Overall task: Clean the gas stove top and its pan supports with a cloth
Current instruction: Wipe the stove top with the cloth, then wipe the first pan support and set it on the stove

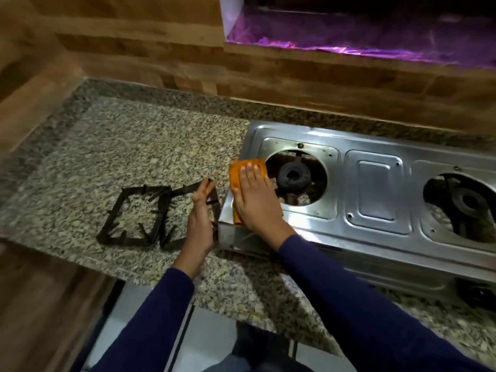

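A steel two-burner gas stove [375, 194] lies on the granite counter, its pan supports taken off. My right hand [255, 200] presses flat on an orange cloth [237, 173] at the stove's left end, beside the left burner [294, 177]. My left hand [200, 218] is held edge-on with straight fingers against the stove's left side, holding nothing. Two black square pan supports [139, 213] lie side by side on the counter to the left; my left hand hides part of the nearer one. The right burner [468, 201] sits bare.
The speckled granite counter [134, 146] reaches left and back to wood-look walls. A recess with purple light [349, 36] sits above the stove. The counter's front edge [188, 285] drops to a tiled floor. A stove knob [480, 294] shows at the lower right.
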### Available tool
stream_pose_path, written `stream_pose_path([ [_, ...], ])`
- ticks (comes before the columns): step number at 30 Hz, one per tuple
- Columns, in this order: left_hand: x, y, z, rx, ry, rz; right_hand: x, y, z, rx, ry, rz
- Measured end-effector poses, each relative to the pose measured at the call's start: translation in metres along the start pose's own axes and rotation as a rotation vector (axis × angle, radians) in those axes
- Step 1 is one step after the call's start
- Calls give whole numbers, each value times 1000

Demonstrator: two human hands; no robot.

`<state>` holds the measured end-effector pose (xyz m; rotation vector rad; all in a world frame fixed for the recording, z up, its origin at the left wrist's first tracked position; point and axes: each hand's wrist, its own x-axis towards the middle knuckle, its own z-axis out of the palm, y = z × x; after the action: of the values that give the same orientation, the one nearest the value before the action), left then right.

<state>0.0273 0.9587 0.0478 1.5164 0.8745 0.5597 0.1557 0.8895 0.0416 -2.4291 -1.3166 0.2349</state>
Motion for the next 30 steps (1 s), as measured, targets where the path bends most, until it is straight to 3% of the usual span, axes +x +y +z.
stream_pose_path([
  [6,-18,-15,-31,31,3,-45,-87,-24,12,73,89,-211],
  [10,-27,-25,-51,50,22,-94,-93,-52,8,397,88,-155],
  [13,-32,-32,-75,120,59,-145,-88,-79,6,686,-30,-122],
  [17,-20,-55,-120,474,94,-94,-78,-106,33,1027,-52,105],
  [23,22,-84,-167,1086,24,303,-60,-124,81,928,83,431],
  [30,65,-76,-171,1276,-61,69,-31,-157,110,852,197,448],
])
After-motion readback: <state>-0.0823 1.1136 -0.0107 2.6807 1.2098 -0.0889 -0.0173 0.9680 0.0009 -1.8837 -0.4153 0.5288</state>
